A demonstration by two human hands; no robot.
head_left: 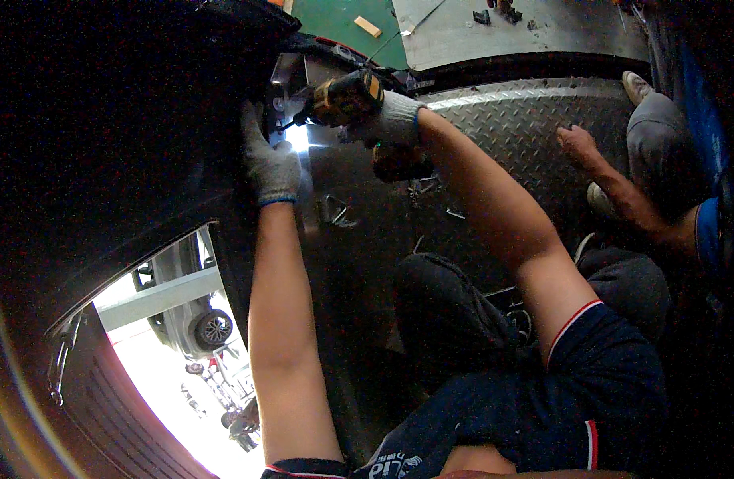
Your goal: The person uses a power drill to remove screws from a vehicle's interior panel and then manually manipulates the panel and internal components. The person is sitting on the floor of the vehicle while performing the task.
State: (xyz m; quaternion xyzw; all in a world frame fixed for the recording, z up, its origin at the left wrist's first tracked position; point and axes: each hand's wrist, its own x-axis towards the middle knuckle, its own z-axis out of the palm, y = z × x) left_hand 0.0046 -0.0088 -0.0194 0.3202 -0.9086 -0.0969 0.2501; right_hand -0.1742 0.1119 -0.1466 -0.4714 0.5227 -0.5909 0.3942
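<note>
My right hand (395,120), in a white knit glove, grips a black and yellow cordless power driver (343,97). Its bit points left at a dark upright panel, and a bright work light shines beneath the nose. Whether the tip touches a fastener is too dark to tell. My left hand (271,166), gloved as well, lies against the panel just beside the bit. Its fingers stretch upward and the thumb stands apart, near the lit spot. Part of those fingers is lost in shadow.
Small metal pieces (335,211) lie below the driver. Tread-plate flooring (495,120) spans the right, where a co-worker's hand (579,146) and knee are close. At lower left, a window opening shows a car wheel (214,328) outside. A wooden block (367,26) rests on a green surface.
</note>
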